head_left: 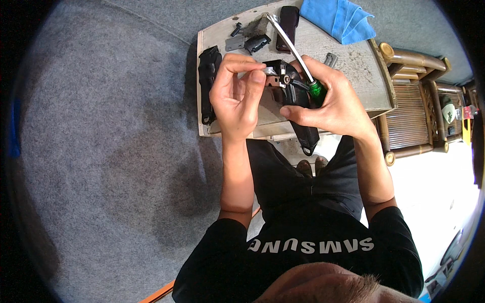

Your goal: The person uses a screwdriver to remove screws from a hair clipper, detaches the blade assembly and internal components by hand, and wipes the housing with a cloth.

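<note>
My right hand grips the opened black body of a hair clipper, thumb laid along its near side. The same hand also holds a screwdriver by its green handle, with the long metal shaft slanting up to the far left. At the clipper's far end, the fingertips of my left hand pinch a small silvery metal part against the exposed insides. Beside the left hand, a long black housing shell lies along the table's left edge.
On the pale wooden table lie a small black part, a grey plate, a dark little piece, a dark oblong case, a metal piece and a blue cloth. A bamboo chair stands right.
</note>
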The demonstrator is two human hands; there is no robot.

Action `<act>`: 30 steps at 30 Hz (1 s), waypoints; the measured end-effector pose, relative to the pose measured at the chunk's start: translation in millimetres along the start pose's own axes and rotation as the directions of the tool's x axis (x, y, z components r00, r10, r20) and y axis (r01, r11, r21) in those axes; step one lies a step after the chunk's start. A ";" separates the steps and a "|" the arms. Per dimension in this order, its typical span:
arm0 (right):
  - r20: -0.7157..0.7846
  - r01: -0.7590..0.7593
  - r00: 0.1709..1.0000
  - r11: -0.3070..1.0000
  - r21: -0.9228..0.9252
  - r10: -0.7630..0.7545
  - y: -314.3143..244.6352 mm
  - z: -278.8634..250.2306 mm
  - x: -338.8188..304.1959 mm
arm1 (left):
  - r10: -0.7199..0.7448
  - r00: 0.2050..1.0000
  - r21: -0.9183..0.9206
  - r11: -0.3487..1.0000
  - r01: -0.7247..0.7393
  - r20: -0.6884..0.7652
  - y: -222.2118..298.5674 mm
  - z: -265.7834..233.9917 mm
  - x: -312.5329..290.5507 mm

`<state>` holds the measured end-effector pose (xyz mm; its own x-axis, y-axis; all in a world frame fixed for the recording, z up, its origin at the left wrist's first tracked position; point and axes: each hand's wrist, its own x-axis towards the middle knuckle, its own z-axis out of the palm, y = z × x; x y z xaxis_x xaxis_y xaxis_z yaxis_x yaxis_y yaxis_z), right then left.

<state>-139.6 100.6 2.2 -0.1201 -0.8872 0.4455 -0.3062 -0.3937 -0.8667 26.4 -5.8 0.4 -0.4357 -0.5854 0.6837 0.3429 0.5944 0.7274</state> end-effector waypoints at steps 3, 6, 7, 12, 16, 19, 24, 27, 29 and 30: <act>-0.003 0.007 1.000 1.000 -0.011 -0.007 0.6 -0.1 0.1 | -0.025 1.000 -0.045 0.999 0.024 -0.010 -0.8 1.1 0.2; 0.003 0.035 0.999 0.999 -0.010 -0.035 2.2 0.1 0.5 | -0.032 0.999 -0.050 0.998 0.032 0.002 -2.3 -1.9 -1.3; 0.003 0.035 0.999 0.999 -0.010 -0.035 1.4 0.2 0.5 | -0.032 0.999 -0.050 0.998 0.032 0.002 -2.1 -1.8 -1.3; -0.014 0.036 0.999 0.999 -0.008 -0.037 0.6 0.1 -0.2 | -0.018 1.000 -0.038 0.999 0.018 0.005 -2.6 -0.8 -1.3; 0.016 0.014 1.000 1.000 -0.028 -0.014 -3.9 -2.7 -0.4 | 0.009 1.000 -0.013 1.000 -0.008 0.009 -5.4 -2.8 -1.5; 0.006 0.035 0.999 0.999 0.001 -0.035 -0.5 -1.1 -0.3 | 0.032 0.999 -0.014 0.999 -0.032 0.016 -6.2 -3.1 -0.9; 0.007 0.019 1.000 0.996 0.084 -0.020 1.4 -1.1 -0.2 | -0.278 0.960 -0.232 0.934 0.271 0.000 12.9 12.5 1.7; -0.007 0.062 0.998 0.994 0.085 -0.062 -1.2 -0.9 -1.9 | -0.336 0.941 -0.257 0.908 0.332 0.031 13.3 23.3 -1.7; -0.007 0.049 0.999 0.996 0.075 -0.049 -1.6 -1.5 -3.3 | -0.451 0.886 -0.384 0.804 0.454 0.105 18.5 30.3 -5.5; -0.008 0.035 0.999 0.997 0.065 -0.035 -0.9 -2.4 -3.8 | -0.447 0.888 -0.389 0.803 0.451 0.108 13.0 34.0 -8.7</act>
<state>-141.1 104.8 1.8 -0.1165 -0.8711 0.4770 -0.2479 -0.4396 -0.8633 6.3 25.7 1.9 -0.6297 -0.7263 0.2756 0.4020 -0.0011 0.9156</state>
